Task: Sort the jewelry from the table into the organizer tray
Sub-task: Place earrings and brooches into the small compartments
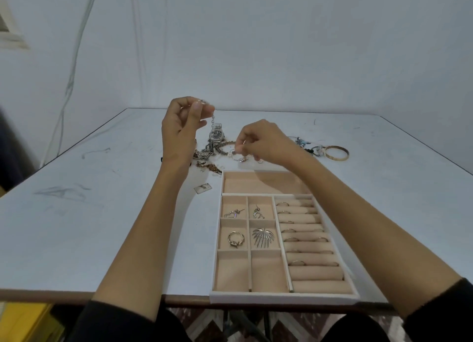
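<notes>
My left hand (183, 126) is raised above the table and pinches the top end of a small pearl chain (213, 119) that hangs down. My right hand (266, 140) pinches the other end of that beaded piece (236, 153) just above the jewelry pile (212, 152). A silver watch (217, 134) stands in the pile behind the chain. The beige organizer tray (281, 297) lies at the table's near edge; its small compartments hold earrings (233, 213), a ring (235, 239) and a leaf brooch (263, 236), and rings sit in its roll slots (302, 230).
A gold bangle (335, 152) and blue beaded pieces (303, 143) lie at the right behind the tray. A small card (202, 188) lies left of the tray. The tray's long top compartment (256, 183) holds nothing.
</notes>
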